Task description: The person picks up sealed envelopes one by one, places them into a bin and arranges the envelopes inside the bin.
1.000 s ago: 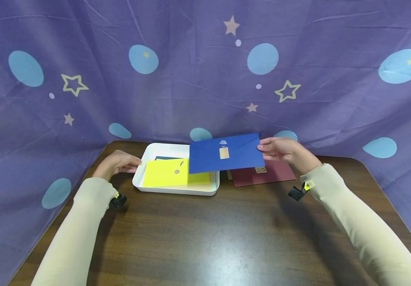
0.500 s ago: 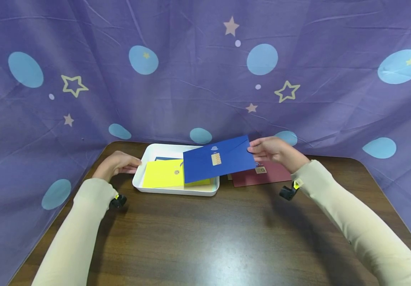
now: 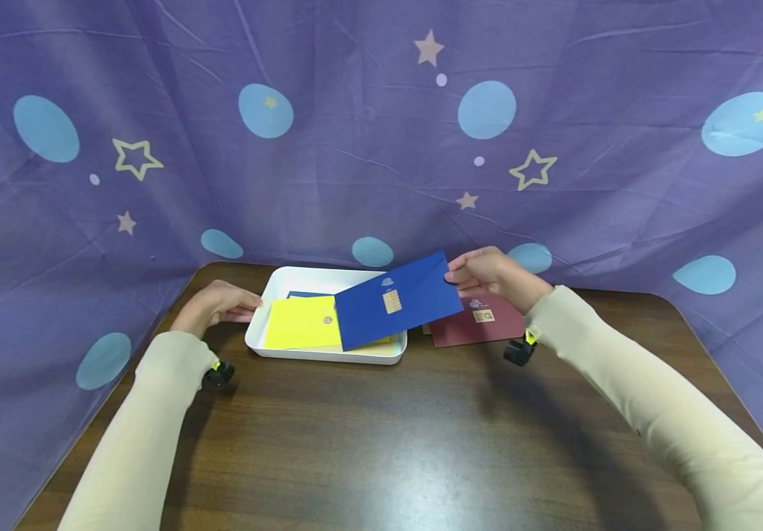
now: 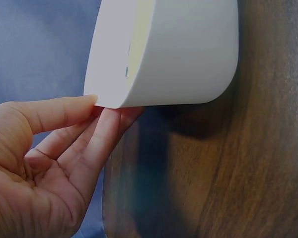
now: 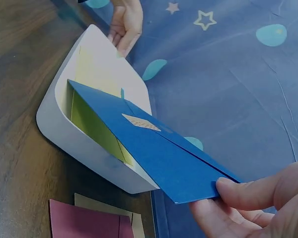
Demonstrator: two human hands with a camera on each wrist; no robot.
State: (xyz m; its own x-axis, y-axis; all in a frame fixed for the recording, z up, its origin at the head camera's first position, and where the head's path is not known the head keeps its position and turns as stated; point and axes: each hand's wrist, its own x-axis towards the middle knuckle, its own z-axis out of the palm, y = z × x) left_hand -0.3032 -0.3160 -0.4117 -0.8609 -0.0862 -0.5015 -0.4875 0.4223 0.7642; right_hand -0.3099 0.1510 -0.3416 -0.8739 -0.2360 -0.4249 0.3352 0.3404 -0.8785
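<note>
A blue envelope [image 3: 398, 301] with a small patterned sticker hangs tilted over the right part of a white tray [image 3: 328, 356], its left end lowest. My right hand [image 3: 497, 276] pinches its right end between thumb and fingers, as the right wrist view shows with the thumb [image 5: 248, 192] on top. At the tray's left end, my left hand [image 3: 218, 304] pinches the rim, thumb [image 4: 64, 110] above and fingers beneath. Inside the tray lies a yellow envelope [image 3: 298, 324], partly covered by the blue one. A darker blue edge and a cream sheet show around it.
Right of the tray, a maroon envelope [image 3: 477, 324] with a sticker lies on the brown wooden table [image 3: 355, 435], a beige envelope [image 5: 136, 223] partly under it. A purple patterned curtain [image 3: 381, 147] hangs behind the table's back edge.
My right hand has moved left with the blue envelope, whose left end has dipped lower over the tray and yellow envelope. More of the maroon envelope shows. The left hand stays on the rim.
</note>
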